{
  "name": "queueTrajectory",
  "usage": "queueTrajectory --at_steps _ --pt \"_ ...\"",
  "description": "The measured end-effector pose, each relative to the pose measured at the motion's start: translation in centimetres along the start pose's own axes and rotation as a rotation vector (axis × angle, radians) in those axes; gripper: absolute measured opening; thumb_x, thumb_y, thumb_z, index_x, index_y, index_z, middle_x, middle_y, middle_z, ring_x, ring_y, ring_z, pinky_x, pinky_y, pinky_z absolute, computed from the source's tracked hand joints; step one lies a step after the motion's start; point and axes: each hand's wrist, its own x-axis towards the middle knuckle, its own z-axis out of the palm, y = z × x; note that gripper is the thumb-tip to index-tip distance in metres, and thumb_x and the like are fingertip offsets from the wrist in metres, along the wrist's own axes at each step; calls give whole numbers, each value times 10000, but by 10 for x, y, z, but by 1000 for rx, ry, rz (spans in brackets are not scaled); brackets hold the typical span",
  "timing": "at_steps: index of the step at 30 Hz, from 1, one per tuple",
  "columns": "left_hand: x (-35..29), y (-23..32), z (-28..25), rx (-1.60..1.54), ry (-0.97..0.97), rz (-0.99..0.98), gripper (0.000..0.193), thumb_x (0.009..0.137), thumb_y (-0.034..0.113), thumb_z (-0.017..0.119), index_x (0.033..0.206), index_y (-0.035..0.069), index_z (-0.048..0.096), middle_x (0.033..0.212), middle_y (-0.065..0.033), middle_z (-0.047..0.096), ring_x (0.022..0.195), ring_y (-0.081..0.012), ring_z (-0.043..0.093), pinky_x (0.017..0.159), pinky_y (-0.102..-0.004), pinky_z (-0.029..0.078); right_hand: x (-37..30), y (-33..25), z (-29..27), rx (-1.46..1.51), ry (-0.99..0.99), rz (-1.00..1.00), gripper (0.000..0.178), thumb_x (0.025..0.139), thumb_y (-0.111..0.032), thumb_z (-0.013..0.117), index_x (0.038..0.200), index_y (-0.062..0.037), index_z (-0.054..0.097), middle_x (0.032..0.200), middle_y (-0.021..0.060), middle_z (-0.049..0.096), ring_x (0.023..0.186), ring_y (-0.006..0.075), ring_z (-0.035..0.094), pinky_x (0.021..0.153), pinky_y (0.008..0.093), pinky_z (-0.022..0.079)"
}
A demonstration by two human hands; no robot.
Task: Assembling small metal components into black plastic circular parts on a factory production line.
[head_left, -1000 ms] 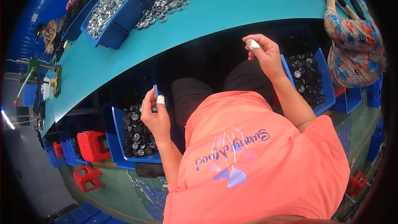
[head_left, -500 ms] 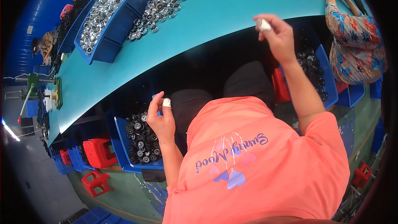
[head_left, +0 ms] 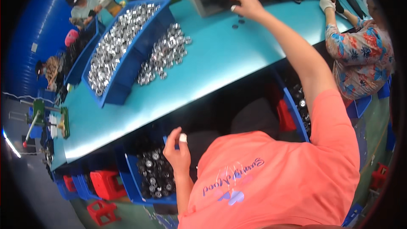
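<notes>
Here, dark discs on teal table, just nearside of right hand, digits apart; left hand likewise parted.

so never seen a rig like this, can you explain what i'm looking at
No robot here: it's a person working by hand, filmed by a wide fisheye camera worn on the head, so straight edges bend. On the turquoise table sits a long blue plastic bin full of shiny silver round parts, with a loose silver pile beside it. The right hand is over the table near small flat black discs; the left hand is near a lower blue plastic bin of black round parts. I can't make out anything held.
</notes>
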Motion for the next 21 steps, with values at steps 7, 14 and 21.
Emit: queueTrajectory --at_steps 7,14,21 --pt "69 24 25 -115 -90 172 212 921 -43 639 1124 -36 699 910 -70 710 808 -111 663 720 -238 522 52 -11 35 -52 -100 121 490 861 -364 728 1288 -135 658 1341 180 571 1218 357 588 1006 475 506" --pt "168 63 76 -166 -224 298 200 923 -18 634 1112 -27 702 912 -77 700 815 -124 671 693 -248 524 77 -31 61 -312 -86 116 479 836 -376 757 1216 -95 677 1297 135 507 1231 314 529 1013 461 458" --pt "216 65 108 -436 -414 61 288 1015 129 561 1263 3 635 982 -108 694 804 -142 656 668 -278 533 16 -62 11 97 90 -201 381 762 -350 819 1057 -120 751 1115 82 602 1120 292 559 943 441 477"
